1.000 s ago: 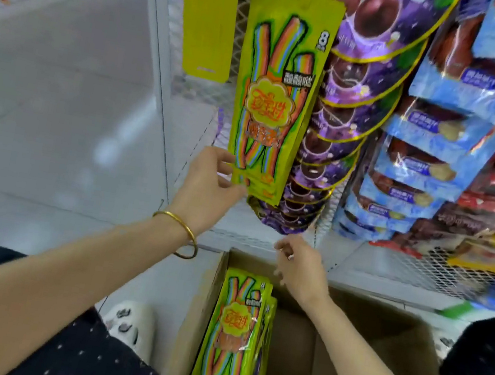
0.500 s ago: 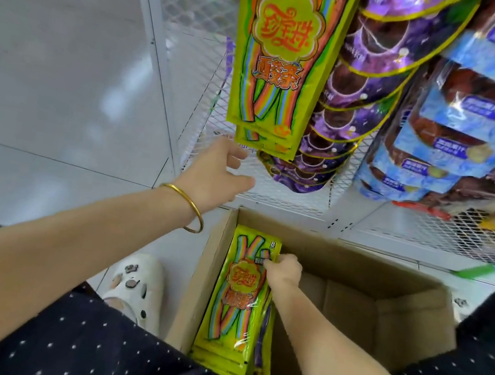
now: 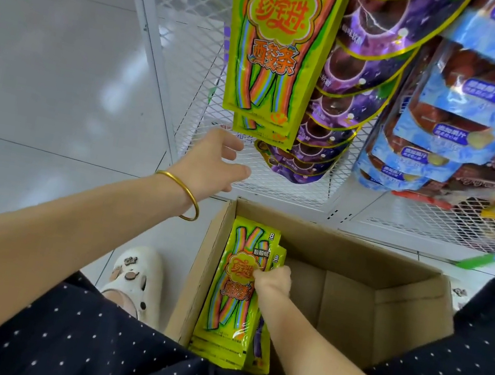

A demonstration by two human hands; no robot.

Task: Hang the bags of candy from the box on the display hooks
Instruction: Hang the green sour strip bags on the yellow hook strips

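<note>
our right hand [image 3: 273,281] pinches the top sour-strip bag [image 3: 227,310] in the cardboard box [image 3: 355,257], likely light, floppy, slick, best held near its header, our left hand [image 3: 214,165] relaxed.

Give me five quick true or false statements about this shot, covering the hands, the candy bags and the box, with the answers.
1. The right hand grips a green candy bag inside the cardboard box. True.
2. The left hand is clenched in a fist. False: its fingers are spread and hold nothing, just below the hanging green bags.
3. The cardboard box is packed full. False: bags are stacked only along its left side; the rest shows bare cardboard.
4. Purple bags hang to the right of the hanging green bags. True.
5. A gold bangle sits on the left wrist. True.
</note>
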